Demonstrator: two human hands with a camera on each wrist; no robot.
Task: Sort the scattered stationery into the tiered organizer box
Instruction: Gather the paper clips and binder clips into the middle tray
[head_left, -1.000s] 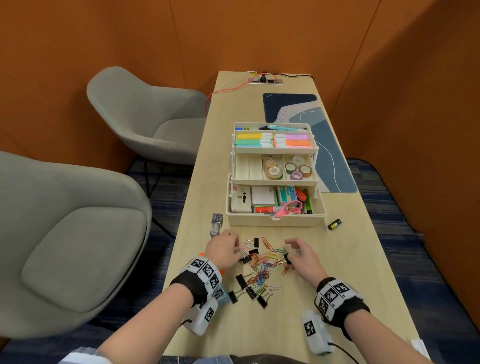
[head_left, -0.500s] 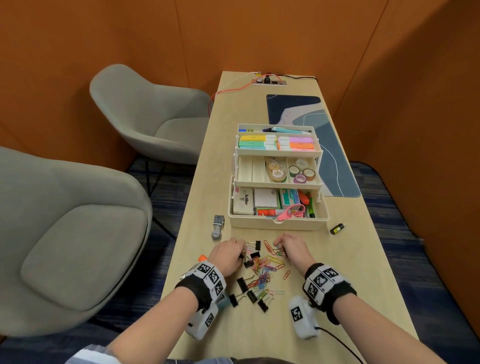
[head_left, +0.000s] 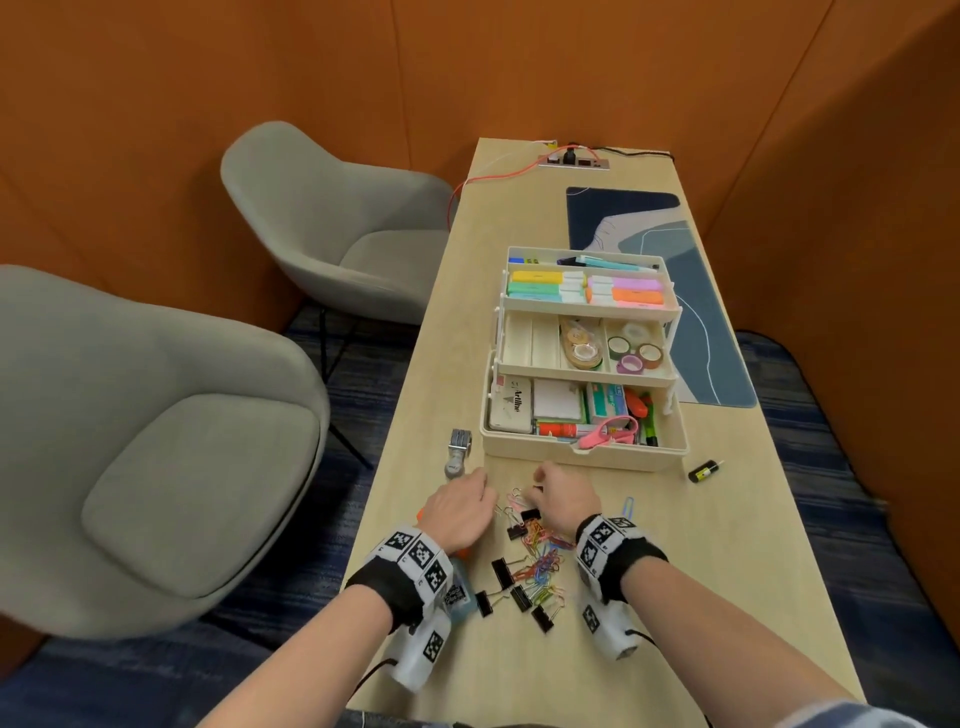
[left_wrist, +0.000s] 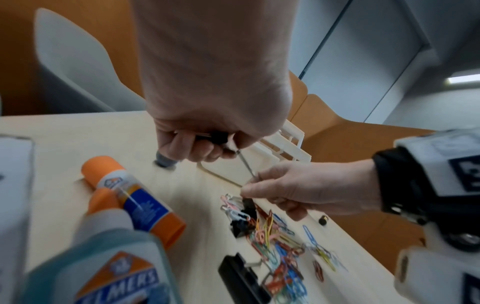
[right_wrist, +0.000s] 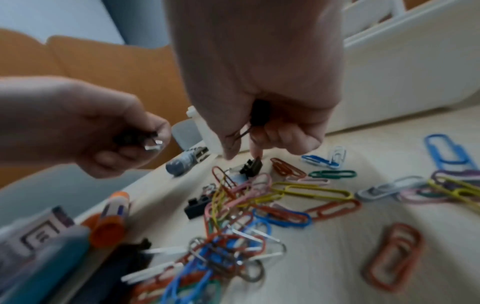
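Note:
The cream tiered organizer box (head_left: 582, 457) stands open on the table, its trays holding highlighters, tapes and erasers. In front of it lies a pile of coloured paper clips (head_left: 543, 558) mixed with black binder clips (head_left: 503, 571). My left hand (head_left: 478, 480) is at the pile's far left, fingers curled round black binder clips (left_wrist: 217, 136). My right hand (head_left: 540, 478) hovers over the pile's far end. It grips a black binder clip (right_wrist: 259, 114), with one fingertip (right_wrist: 255, 153) at another binder clip (right_wrist: 253, 167) on the table.
A glue stick (left_wrist: 130, 195) and a glue bottle (left_wrist: 109, 267) lie under my left wrist. A grey stamp (head_left: 457, 452) sits left of the box, a small black-and-yellow item (head_left: 704, 472) right of it. Grey chairs (head_left: 156, 457) stand beside the table's left edge.
My right hand has moved left across the pile to its far end, close to my left hand. The left hand has stayed at the pile's left edge.

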